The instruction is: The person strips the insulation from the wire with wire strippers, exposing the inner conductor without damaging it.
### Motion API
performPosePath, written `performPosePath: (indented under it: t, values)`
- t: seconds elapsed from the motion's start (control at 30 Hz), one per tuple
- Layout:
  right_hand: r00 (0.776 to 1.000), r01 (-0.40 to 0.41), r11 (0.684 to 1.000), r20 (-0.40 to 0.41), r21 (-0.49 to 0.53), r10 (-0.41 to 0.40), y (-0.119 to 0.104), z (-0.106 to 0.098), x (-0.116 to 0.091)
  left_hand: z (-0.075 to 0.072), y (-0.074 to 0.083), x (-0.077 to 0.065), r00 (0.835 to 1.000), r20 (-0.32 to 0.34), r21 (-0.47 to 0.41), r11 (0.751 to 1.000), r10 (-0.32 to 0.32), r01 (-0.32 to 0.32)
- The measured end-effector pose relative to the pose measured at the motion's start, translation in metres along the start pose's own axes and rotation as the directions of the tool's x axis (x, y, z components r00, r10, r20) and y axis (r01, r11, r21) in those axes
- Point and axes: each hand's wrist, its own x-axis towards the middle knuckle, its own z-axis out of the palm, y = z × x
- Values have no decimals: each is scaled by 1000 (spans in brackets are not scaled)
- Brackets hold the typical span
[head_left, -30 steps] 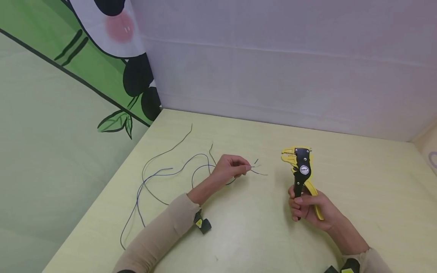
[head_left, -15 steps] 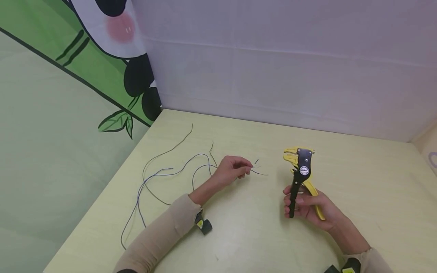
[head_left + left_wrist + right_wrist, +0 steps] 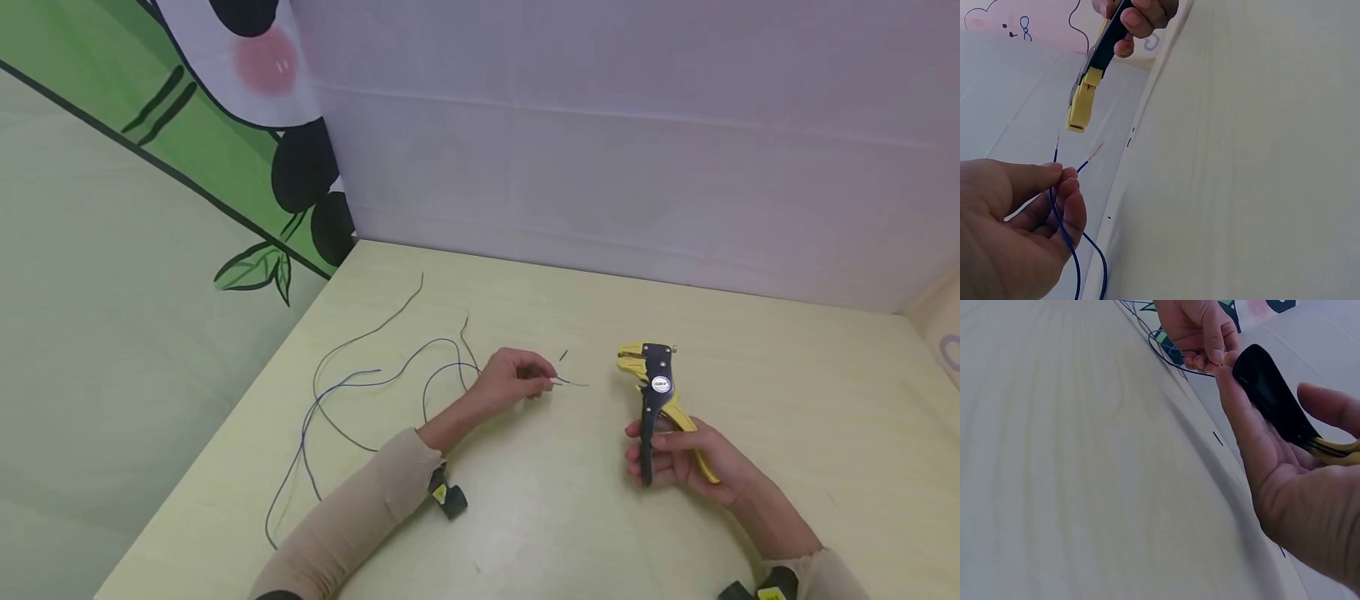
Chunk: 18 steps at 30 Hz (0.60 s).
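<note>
My left hand [image 3: 516, 375] pinches two blue wires [image 3: 1063, 228] between thumb and fingers. Both tips stick out past the fingertips, with bare copper strands [image 3: 1095, 150] showing in the left wrist view. To the right, my right hand [image 3: 693, 462] holds a yellow and black wire stripper [image 3: 658, 375] by its handles, upright, with its head pointing up and left. The handles stand spread apart. A gap separates the stripper's head from the wire tips, and nothing shows in its mouth. In the right wrist view the black handle [image 3: 1272, 394] lies along my fingers.
Long loops of blue and dark wire [image 3: 303, 433] spread over the left of the pale table [image 3: 787, 400]. A short blue offcut [image 3: 563, 355] lies just beyond my left fingertips. A pale cloth wall [image 3: 600, 167] stands behind the table.
My left hand has shifted slightly right and nearer, still pinching the wires, whose tips have turned. The stripper has dipped a little, and the right fingers have loosened around its black handle.
</note>
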Motion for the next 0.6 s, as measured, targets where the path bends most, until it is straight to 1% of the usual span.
performPosePath:
  t: [0.1, 0.23, 0.33, 0.47, 0.6]
  values:
    - [999, -34, 999, -10, 5, 34, -5, 0, -2, 0, 3, 0, 1000, 10, 10, 1000, 6, -7]
    - [996, -81, 997, -42, -12, 81, -5, -3, -3, 1, -1, 0, 1000, 19, 43, 999, 9, -9]
    - [990, -127, 992, -69, -13, 126, -6, -4, -3, 3, -3, 0, 1000, 21, 65, 998, 2, -4]
    - [981, -177, 984, -85, -11, 175, -6, -6, -4, 4, -4, 0, 1000, 28, 89, 996, 2, -4]
    - [973, -211, 977, -105, -34, 207, -6, -6, -4, 5, -4, 0, 999, 33, 97, 995, 5, -8]
